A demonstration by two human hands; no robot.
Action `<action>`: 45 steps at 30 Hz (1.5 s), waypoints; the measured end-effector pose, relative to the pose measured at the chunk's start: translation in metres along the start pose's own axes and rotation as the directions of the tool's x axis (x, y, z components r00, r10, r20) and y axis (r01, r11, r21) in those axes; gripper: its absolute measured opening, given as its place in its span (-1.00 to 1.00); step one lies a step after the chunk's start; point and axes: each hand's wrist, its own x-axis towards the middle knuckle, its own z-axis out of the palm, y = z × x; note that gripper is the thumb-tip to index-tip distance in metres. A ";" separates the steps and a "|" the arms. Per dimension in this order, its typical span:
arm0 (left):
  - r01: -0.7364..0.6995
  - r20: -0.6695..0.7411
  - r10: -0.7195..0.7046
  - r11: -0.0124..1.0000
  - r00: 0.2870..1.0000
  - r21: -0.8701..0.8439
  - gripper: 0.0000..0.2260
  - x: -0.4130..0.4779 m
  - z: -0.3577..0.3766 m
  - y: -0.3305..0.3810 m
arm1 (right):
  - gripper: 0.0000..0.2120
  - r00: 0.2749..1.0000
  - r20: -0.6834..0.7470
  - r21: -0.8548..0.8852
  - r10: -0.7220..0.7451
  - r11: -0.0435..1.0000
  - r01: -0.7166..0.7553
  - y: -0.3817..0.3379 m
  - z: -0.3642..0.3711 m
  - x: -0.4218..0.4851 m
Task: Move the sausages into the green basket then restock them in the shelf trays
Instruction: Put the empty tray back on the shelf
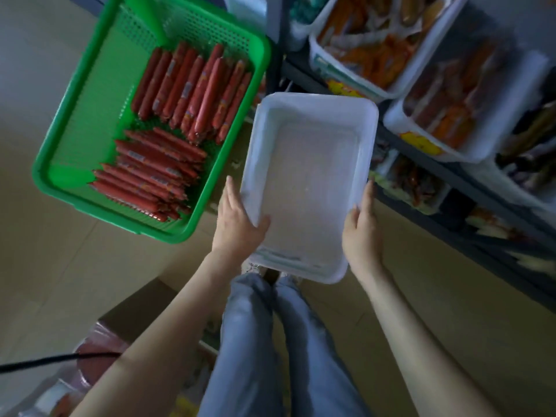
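An empty white tray (313,115) is held in front of me over the floor. My left hand (237,224) grips its left rim with the thumb inside, and my right hand (361,227) grips its right rim. To the left, on the floor, stands the green basket (87,121). It holds two piles of red sausages (192,94), one lying lengthwise at the far end and one crosswise nearer me.
A dark shelf rack (421,152) runs along the right with white trays of orange and red packaged sausages (370,49). A cardboard box (138,311) and plastic bags lie at lower left, crossed by a black cable (45,361). My legs in jeans stand below the tray.
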 end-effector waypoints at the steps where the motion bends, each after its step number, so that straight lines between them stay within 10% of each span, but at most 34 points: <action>1: 0.024 0.033 -0.022 0.996 0.999 -0.088 -0.11 -0.004 -0.008 0.012 | -0.46 1.000 -0.012 0.010 0.019 1.000 -0.019 -0.005 -0.015 -0.004; 5: -0.031 0.061 0.046 0.972 0.997 -0.234 -0.35 -0.025 -0.051 0.054 | -0.46 0.999 -0.053 0.141 -0.007 0.990 0.014 -0.031 -0.069 -0.022; 14: -0.312 0.008 0.370 0.794 0.929 -0.522 -0.21 -0.096 -0.198 0.140 | 0.07 0.965 -0.115 0.203 -0.234 0.946 0.253 -0.143 -0.173 -0.095; 37: -0.696 -0.218 0.777 0.355 0.591 -0.624 -0.21 -0.285 -0.304 0.371 | -0.51 0.742 -0.601 0.424 -0.298 0.668 0.612 -0.185 -0.449 -0.227; 45: -0.679 -0.012 0.888 0.344 0.461 -0.649 -0.81 -0.319 -0.222 0.504 | -0.61 0.725 -0.664 0.564 -0.183 0.513 0.647 -0.083 -0.585 -0.235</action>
